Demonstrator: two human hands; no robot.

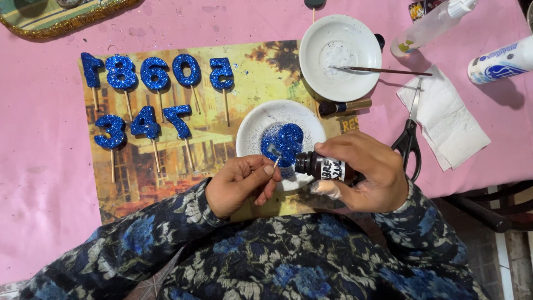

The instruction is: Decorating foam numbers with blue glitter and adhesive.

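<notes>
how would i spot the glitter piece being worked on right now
Find the printed picture mat on the pink table. On its right side, the nearer white plate holds a blue glitter shape on a stick pinched by the left hand. Unlike the eight finished numbers, it has a bare patch.

Home craft table: pink cloth (44, 139), glitter number toppers (155, 73), scissors (410, 139), glue bottle (499, 60).

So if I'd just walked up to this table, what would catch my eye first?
Probably the glittery blue number-shaped candles on sticks, laid in two rows on a yellowish picture mat over the pink tablecloth. Next, the hands at the centre: the left hand holds a glitter-coated piece by its stick over a white saucer dusted with blue glitter, while the right hand tips a small dark bottle towards it.
</notes>
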